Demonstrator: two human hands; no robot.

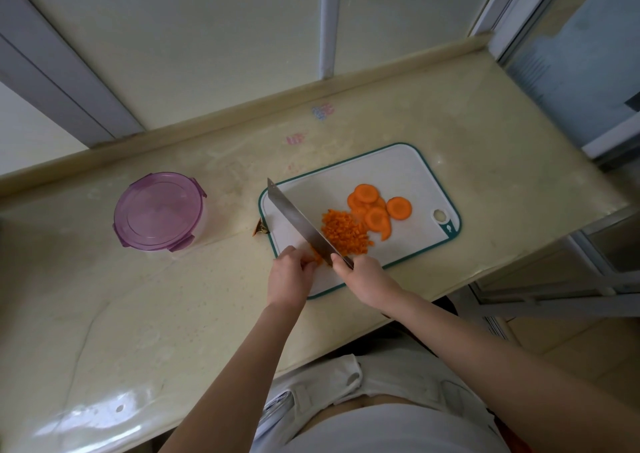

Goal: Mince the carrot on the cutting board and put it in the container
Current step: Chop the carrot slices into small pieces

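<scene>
My left hand (292, 276) and right hand (363, 279) sit side by side at the near edge of the cutting board (398, 172), which lies on the pale desk (173, 314). My left hand's fingers are curled down, pinning a few carrot bits (317, 260) against the board, right beside the blade. My right hand is wrapped tight around the handle of the knife (298, 217). The handle itself is hidden in my grip. The long blade runs away from me on a slant, up toward the board's far left corner.

Just right of the blade, touching it, lies the heap of minced carrot (346, 233), small orange cubes in the middle of the board. Beyond that heap, toward the right, the round carrot slices (374, 207) overlap one another, not yet chopped.

Off the board's left edge a small brown carrot end (261, 229) rests on the desk. Farther left, well apart from the board, stands the container (159, 210), round, with its purple lid clipped on. At the back of the desk are two faint coloured stickers (323, 111).
</scene>
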